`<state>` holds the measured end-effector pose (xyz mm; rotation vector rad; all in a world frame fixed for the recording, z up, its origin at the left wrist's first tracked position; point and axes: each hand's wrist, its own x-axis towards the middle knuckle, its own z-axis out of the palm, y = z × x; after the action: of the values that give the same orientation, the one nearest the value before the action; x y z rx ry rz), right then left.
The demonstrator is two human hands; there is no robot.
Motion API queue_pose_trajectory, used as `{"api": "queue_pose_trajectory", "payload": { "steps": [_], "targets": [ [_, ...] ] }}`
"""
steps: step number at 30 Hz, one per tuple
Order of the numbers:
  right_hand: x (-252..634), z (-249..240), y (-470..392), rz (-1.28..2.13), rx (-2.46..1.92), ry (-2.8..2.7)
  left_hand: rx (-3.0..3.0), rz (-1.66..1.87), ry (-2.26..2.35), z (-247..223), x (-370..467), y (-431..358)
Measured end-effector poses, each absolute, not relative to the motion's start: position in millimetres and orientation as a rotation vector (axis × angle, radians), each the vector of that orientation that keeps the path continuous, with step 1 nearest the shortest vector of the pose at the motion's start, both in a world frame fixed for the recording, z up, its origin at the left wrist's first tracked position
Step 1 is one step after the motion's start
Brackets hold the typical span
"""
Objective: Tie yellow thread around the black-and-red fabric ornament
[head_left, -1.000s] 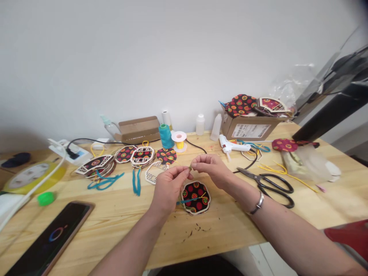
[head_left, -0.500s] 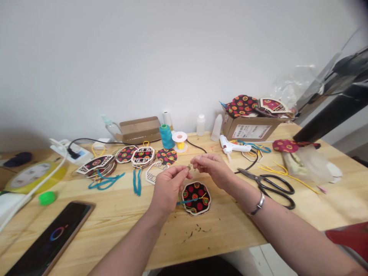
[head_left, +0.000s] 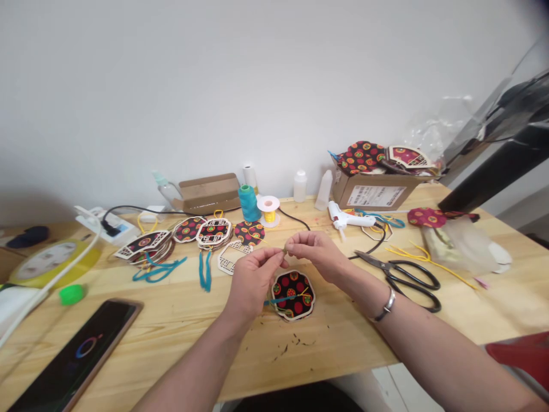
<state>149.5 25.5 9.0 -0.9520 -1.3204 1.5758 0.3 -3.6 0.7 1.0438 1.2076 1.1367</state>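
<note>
Two hands pinch a tiny piece just beyond the patterned disc.
In the head view, the left hand (head_left: 251, 280) and right hand (head_left: 319, 256) meet over the table (head_left: 343, 343), thumb and fingertips of each closed together on a small piece (head_left: 285, 250), mostly hidden, so its shape cannot be told. The patterned disc (head_left: 290, 293) lies flat nearer the wearer, a blue cord (head_left: 278, 300) across it. Left of the disc and farther off is an openwork frame (head_left: 225, 260); beyond it, a spool of yellow thread (head_left: 269, 217); to its right, black-handled scissors (head_left: 385, 265). The step in hand looks like fine fingertip work on the small piece; the next move would seem to call for a steady pinch and gentle pull, without dragging the disc's cord.
</note>
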Motion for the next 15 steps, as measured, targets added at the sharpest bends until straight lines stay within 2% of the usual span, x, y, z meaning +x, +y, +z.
{"api": "queue_pose_trajectory", "payload": {
  "steps": [15],
  "targets": [
    [148.6, 6.0, 25.2, 1.540, -1.014, -1.298, 1.031, 1.151, 1.195, 1.3, 1.5, -3.3]
  ]
}}
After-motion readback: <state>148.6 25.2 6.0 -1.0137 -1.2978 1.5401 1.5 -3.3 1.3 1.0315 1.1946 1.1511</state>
